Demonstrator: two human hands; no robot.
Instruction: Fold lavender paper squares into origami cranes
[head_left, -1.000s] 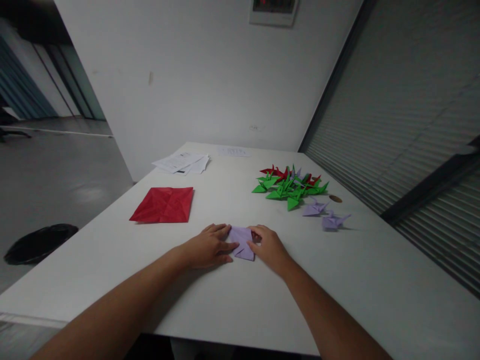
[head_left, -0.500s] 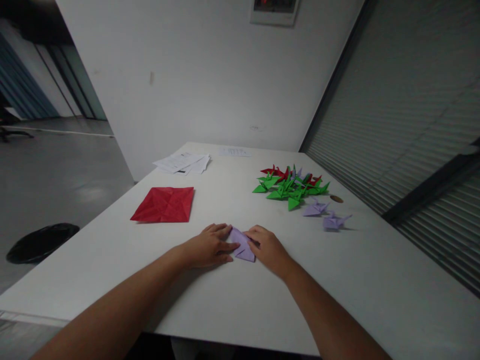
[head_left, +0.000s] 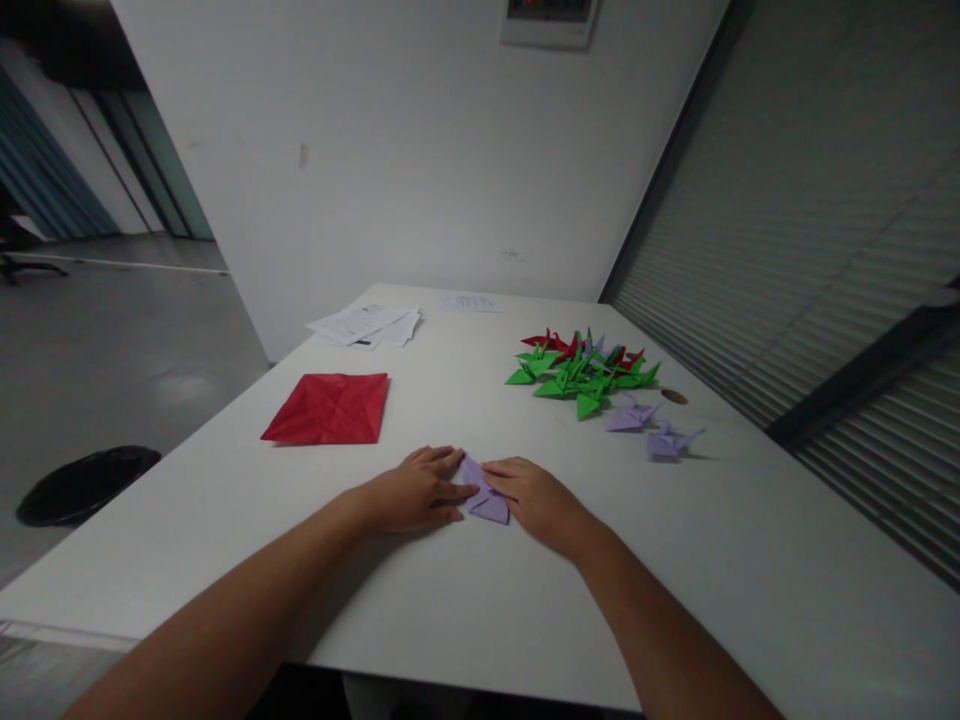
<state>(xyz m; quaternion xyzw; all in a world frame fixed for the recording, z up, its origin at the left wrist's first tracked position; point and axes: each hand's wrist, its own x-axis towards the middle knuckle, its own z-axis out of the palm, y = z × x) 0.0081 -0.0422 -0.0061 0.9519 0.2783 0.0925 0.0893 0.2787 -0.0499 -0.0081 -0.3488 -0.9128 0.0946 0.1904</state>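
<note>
A small folded sheet of purple origami paper (head_left: 489, 504) lies on the white table in front of me, its lower part tapering out to a flat edge. From the left side, my left hand (head_left: 424, 490) presses on it with fingers spread and its fingertips on the paper. My right hand (head_left: 540, 502) rests over the paper's right side, fingers stretched out and laid flat, hiding part of that edge. The right thumb is mostly out of sight.
Creased red paper (head_left: 330, 408) lies at the left. To the right are a cluster of green and red paper cranes (head_left: 574, 378) and two purple cranes (head_left: 667, 443), near a round table hole (head_left: 673, 397). Printed sheets (head_left: 364, 325) sit farther back. A black bin (head_left: 86, 485) stands left.
My right hand's fingers have straightened and slid left, flat over the purple paper, from a more bent position at its right edge. My left hand stays nearly still.
</note>
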